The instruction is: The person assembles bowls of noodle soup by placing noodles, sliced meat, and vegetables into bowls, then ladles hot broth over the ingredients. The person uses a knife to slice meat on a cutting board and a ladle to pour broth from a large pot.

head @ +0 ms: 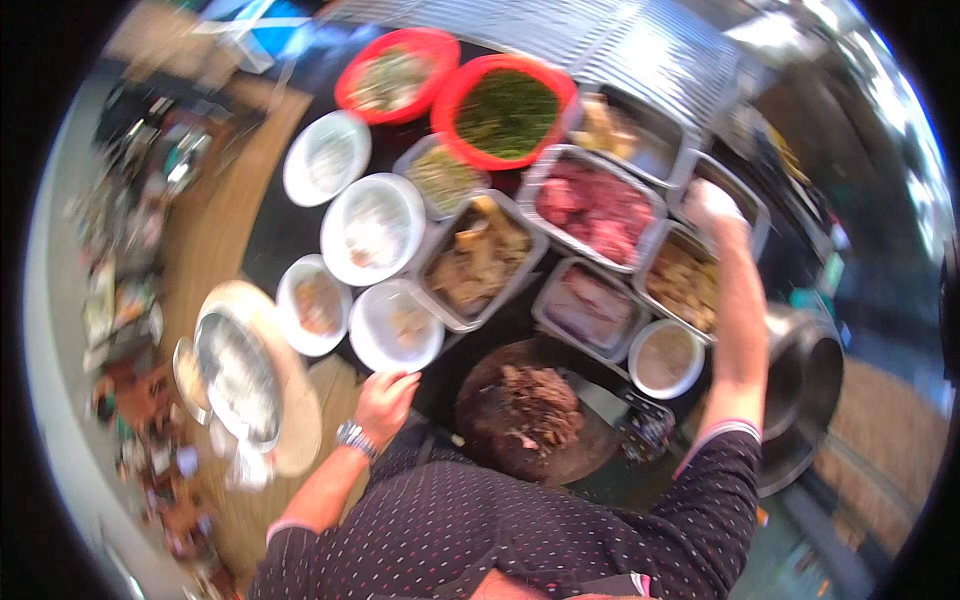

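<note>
My left hand point(386, 405), with a metal watch on its wrist, has its fingers curled at the near rim of a white bowl point(367, 341) that holds a little food. Blur hides whether they grip the rim. Far to the right, my right hand point(711, 204) reaches into or over a metal tray point(750, 196), its fingers too blurred to read. Close by are a tray of raw red meat point(592, 210) and a tray of brown food pieces point(679, 277). Chopped brown meat point(541, 409) is heaped on a round chopping board point(480, 442), beside a cleaver blade point(600, 401).
Red bowls of chopped greens point(506, 112) and pale vegetables point(394, 79) stand at the back. Several white bowls point(373, 229) line the left. A large wok-like pan point(802, 390) is at right. A metal basin point(240, 375) sits on a stool-like round surface point(304, 420), left.
</note>
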Demonstrator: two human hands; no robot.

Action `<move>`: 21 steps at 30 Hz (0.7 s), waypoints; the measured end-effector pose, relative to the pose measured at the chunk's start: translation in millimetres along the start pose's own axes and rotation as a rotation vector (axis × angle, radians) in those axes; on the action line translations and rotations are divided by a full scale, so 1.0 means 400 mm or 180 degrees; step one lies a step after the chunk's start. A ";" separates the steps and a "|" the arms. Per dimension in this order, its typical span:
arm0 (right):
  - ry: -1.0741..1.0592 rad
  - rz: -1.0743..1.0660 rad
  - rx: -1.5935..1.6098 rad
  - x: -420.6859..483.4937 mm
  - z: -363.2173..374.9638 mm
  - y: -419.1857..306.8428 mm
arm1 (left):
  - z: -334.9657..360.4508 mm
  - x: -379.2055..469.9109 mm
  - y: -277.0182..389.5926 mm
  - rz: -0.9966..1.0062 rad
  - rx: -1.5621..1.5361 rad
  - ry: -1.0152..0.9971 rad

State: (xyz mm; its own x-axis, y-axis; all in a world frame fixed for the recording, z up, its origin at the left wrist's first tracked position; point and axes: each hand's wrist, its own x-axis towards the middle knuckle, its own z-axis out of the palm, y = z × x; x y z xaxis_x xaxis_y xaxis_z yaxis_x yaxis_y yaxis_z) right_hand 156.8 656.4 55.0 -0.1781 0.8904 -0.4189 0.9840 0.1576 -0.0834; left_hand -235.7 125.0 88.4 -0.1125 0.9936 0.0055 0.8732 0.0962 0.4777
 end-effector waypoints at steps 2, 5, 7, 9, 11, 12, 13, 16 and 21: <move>-0.0076 0.0000 -0.0202 0.050 0.042 0.018 | -0.009 -0.004 0.001 -0.0049 0.0063 0.0125; -0.0043 0.0227 -0.0106 0.104 0.087 0.035 | -0.025 -0.001 -0.026 -0.0279 0.0309 0.0417; -0.0334 0.0221 -0.0410 0.110 0.084 0.036 | -0.025 0.010 -0.054 -0.0404 0.0422 0.0611; -0.0522 0.0239 -0.0339 0.093 0.047 0.023 | -0.026 0.025 -0.089 -0.0545 0.0432 0.0816; -0.0437 0.0369 -0.0493 0.047 -0.009 -0.016 | -0.029 0.042 -0.126 -0.0576 0.0501 0.0957; -0.0254 0.0094 -0.0360 0.008 -0.053 -0.033 | -0.031 0.055 -0.143 -0.0590 0.0442 0.1072; 0.0067 0.0132 -0.0028 -0.034 -0.089 -0.067 | -0.036 0.070 -0.162 -0.0660 0.0358 0.1181; 0.0324 0.0191 0.2728 -0.177 -0.166 -0.220 | -0.040 0.130 -0.202 -0.0948 0.0094 0.1494; -0.0536 -0.1754 0.3452 -0.309 -0.030 -0.681 | -0.031 0.230 -0.188 -0.0932 -0.0467 0.1801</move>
State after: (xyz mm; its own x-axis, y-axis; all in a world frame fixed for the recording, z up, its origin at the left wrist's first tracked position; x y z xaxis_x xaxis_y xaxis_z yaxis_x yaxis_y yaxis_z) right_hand -89.1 508.7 140.5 -0.6458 0.7383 -0.1946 0.2748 -0.0131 -0.9614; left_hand -317.6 208.6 64.0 -0.6030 0.7394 0.2996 0.6994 0.3093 0.6443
